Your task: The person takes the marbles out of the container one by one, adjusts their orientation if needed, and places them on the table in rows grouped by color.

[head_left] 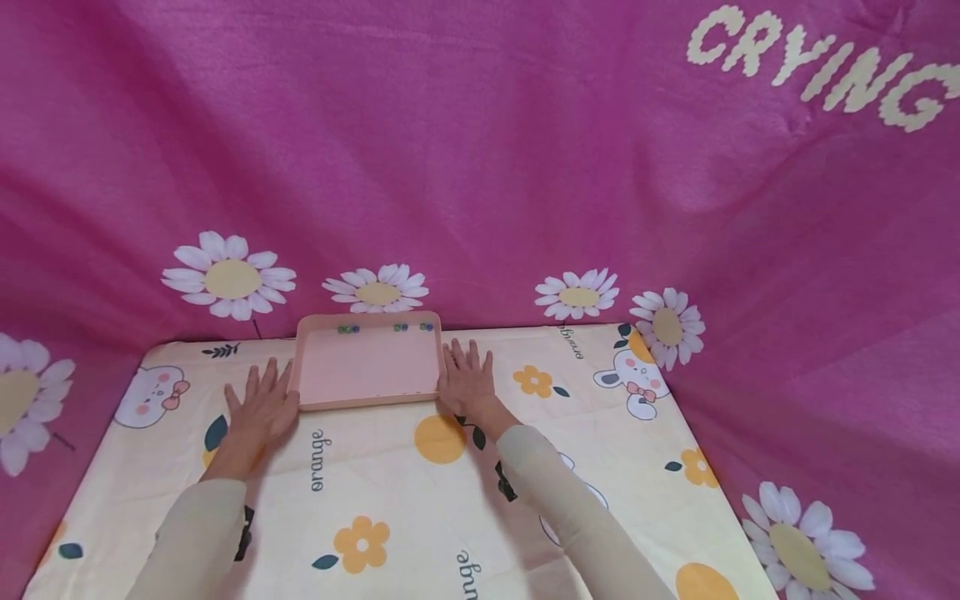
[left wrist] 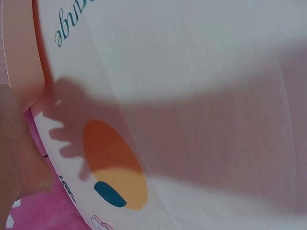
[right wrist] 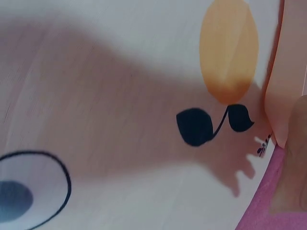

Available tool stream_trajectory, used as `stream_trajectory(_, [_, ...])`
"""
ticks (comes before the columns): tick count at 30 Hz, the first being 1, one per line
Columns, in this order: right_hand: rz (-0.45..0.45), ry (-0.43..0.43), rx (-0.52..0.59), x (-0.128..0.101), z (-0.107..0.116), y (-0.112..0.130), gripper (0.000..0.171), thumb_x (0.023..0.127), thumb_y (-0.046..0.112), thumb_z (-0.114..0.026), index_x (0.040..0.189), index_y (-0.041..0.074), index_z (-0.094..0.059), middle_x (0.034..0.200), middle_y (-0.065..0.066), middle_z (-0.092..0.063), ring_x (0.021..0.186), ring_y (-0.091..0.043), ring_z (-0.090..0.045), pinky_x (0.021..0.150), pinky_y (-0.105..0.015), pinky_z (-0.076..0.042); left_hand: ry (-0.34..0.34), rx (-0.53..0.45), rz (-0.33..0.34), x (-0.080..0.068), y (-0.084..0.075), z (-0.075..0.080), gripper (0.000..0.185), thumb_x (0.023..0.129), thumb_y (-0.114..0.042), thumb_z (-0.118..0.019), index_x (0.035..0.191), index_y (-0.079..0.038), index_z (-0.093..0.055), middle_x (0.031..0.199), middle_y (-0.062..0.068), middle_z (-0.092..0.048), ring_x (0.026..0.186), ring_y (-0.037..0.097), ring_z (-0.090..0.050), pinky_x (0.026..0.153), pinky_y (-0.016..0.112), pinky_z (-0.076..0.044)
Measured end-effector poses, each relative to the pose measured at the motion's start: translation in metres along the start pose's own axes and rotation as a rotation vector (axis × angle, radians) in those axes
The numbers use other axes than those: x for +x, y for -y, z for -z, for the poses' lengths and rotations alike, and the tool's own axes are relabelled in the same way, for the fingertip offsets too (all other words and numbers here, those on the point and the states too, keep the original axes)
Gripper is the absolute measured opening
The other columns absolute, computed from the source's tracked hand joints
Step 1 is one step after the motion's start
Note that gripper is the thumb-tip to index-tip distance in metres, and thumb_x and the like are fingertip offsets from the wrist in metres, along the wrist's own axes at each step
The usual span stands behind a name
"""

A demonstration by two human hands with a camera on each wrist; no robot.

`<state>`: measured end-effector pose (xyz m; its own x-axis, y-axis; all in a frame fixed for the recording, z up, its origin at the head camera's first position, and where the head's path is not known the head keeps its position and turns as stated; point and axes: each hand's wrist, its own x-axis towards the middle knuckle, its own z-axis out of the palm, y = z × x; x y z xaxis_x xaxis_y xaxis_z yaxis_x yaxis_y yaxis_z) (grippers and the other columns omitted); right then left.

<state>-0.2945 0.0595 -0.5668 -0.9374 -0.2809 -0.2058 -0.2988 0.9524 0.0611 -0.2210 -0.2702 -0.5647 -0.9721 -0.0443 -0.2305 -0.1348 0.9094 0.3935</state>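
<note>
A shallow pink rectangular tray (head_left: 367, 367) lies at the far edge of the table. Small green and blue round pieces (head_left: 348, 329) show in several clusters along its far inner side; their kind is too small to make out. My left hand (head_left: 262, 408), fingers spread and straight, is right at the tray's left near corner. At the opposite near corner, my right hand (head_left: 468, 383) lies along the side with its fingers extended forward. Both wrist views catch only part of each hand beside the tray wall (left wrist: 21, 48), with hand shadows across the cloth.
A cream cloth (head_left: 285, 533) printed with oranges, flowers, rabbits and lettering covers the table. Magenta fabric (head_left: 480, 167) with daisies hangs behind the far edge and along both sides, close behind the tray.
</note>
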Motion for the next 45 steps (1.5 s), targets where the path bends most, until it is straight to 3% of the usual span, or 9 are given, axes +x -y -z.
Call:
stream_trajectory(18, [-0.008,-0.014,0.011,-0.011,0.002,-0.032,0.06,0.108,0.04,-0.021,0.161,0.017,-0.01,0.167,-0.004,-0.005,0.15,-0.036,0.002,0.117,-0.059,-0.001,0.002,0.009,-0.012,-0.003,-0.032,-0.01,0.064,0.106,-0.033,-0.029,0.158,-0.001,-0.01,0.161,0.027,0.006,0.144,0.05,0.014,0.103,0.067,0.024])
stream_trajectory(31, [-0.023,-0.016,-0.043,-0.019,0.006,-0.054,0.061,0.107,0.04,-0.028,0.161,0.016,-0.014,0.166,-0.007,-0.012,0.15,-0.037,-0.007,0.117,-0.06,-0.01,0.052,0.008,-0.003,0.006,-0.054,-0.014,0.065,0.105,-0.034,-0.029,0.159,-0.005,-0.007,0.162,0.024,0.011,0.144,0.048,0.016,0.102,0.066,0.025])
stream_trajectory(45, [-0.038,-0.008,-0.01,-0.024,0.001,-0.071,0.06,0.107,0.04,-0.025,0.161,0.016,-0.013,0.166,-0.007,-0.012,0.15,-0.038,-0.006,0.117,-0.059,-0.01,0.057,0.03,-0.034,0.008,-0.071,-0.019,0.064,0.105,-0.033,-0.028,0.159,-0.004,-0.008,0.162,0.024,0.01,0.145,0.048,0.015,0.104,0.068,0.022])
